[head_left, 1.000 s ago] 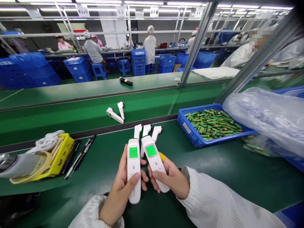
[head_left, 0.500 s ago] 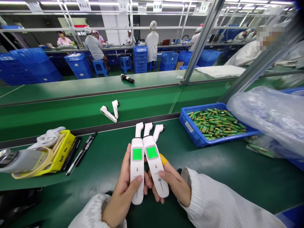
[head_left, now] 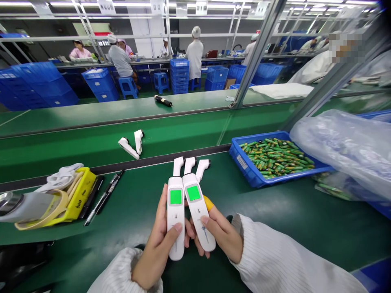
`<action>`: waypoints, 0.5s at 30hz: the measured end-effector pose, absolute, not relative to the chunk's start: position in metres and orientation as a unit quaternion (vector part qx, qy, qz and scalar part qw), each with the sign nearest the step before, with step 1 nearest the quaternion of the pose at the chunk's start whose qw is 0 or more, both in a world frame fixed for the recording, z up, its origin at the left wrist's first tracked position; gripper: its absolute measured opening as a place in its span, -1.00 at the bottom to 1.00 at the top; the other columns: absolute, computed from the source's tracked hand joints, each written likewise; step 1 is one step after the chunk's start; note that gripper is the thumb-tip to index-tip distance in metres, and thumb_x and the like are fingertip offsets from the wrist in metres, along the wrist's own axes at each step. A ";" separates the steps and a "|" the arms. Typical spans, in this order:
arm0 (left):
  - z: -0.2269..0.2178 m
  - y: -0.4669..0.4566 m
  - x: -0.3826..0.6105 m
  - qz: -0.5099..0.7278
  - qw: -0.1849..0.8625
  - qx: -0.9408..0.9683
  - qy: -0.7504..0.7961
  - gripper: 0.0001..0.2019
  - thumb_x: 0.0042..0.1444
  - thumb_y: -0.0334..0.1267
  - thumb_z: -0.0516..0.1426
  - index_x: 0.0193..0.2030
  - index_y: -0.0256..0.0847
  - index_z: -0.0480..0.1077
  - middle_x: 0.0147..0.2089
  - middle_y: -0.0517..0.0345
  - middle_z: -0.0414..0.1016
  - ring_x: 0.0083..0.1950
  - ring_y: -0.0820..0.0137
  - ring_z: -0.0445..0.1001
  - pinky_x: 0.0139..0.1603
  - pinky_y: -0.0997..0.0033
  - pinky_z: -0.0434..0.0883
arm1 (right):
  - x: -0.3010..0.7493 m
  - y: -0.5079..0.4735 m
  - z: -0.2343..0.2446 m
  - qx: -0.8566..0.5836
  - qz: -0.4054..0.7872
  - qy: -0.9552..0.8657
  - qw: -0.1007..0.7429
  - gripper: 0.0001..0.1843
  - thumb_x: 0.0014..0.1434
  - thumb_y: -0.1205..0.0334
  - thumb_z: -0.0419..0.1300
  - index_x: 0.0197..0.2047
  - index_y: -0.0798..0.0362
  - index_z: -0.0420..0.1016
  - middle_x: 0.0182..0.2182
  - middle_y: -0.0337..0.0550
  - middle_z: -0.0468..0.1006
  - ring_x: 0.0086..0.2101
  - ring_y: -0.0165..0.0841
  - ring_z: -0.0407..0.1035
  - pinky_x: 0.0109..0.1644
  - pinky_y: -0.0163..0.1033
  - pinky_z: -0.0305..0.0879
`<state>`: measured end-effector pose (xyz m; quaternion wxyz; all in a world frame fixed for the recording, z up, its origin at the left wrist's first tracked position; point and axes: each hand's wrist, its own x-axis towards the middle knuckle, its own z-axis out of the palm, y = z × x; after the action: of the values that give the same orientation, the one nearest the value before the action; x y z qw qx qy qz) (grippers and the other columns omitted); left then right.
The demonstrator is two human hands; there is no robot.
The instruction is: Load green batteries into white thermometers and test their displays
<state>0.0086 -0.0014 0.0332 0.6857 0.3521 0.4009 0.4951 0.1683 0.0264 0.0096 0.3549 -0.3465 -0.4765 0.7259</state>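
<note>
My left hand (head_left: 155,252) grips a white handheld thermometer (head_left: 176,211) upright, its screen lit green. My right hand (head_left: 221,236) grips a second white thermometer (head_left: 198,211) beside it, also lit green, the two bodies touching. Behind them a third white thermometer (head_left: 202,167) lies on the green bench. A yellow cap covers one right fingertip. Two more white thermometers (head_left: 132,143) lie on the green conveyor belt (head_left: 76,150) beyond the bench.
A blue tray (head_left: 244,167) of green batteries stands at right, next to a clear plastic bag (head_left: 345,146). At left lie a yellow tape holder (head_left: 73,199), white gloves (head_left: 61,179) and pens (head_left: 104,197). Other workers sit and stand at far benches among blue crates.
The two thermometers on the belt have travelled left. Both hands have raised their thermometers slightly and brought them closer together; the right thumb slid down its body.
</note>
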 end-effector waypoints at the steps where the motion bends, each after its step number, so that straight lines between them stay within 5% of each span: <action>1: 0.032 -0.001 0.008 0.496 0.689 0.349 0.398 -0.27 0.26 -0.17 0.01 0.38 0.14 -0.45 -0.40 0.16 0.45 -0.44 0.39 0.34 -0.30 0.32 0.40 | 0.168 0.026 0.010 -0.346 0.728 -0.474 0.354 -0.47 0.24 -0.06 0.00 0.17 0.06 0.13 -0.51 -0.23 0.45 -0.66 -0.45 0.33 -0.68 -0.39 0.25; 15: 0.023 0.000 0.007 0.507 0.671 0.379 0.386 -0.26 0.26 -0.14 0.01 0.38 0.12 -0.45 -0.46 0.21 0.42 -0.44 0.38 0.33 -0.31 0.28 0.41 | 0.167 0.028 0.010 -0.323 0.748 -0.462 0.349 -0.43 0.23 -0.07 0.04 0.20 0.06 0.09 -0.50 -0.22 0.47 -0.65 -0.44 0.36 -0.68 -0.41 0.26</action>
<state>0.0074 -0.0003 0.0226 0.6711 0.3789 0.3860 0.5071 0.1669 0.0283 0.0105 0.3492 -0.3226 -0.4624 0.7484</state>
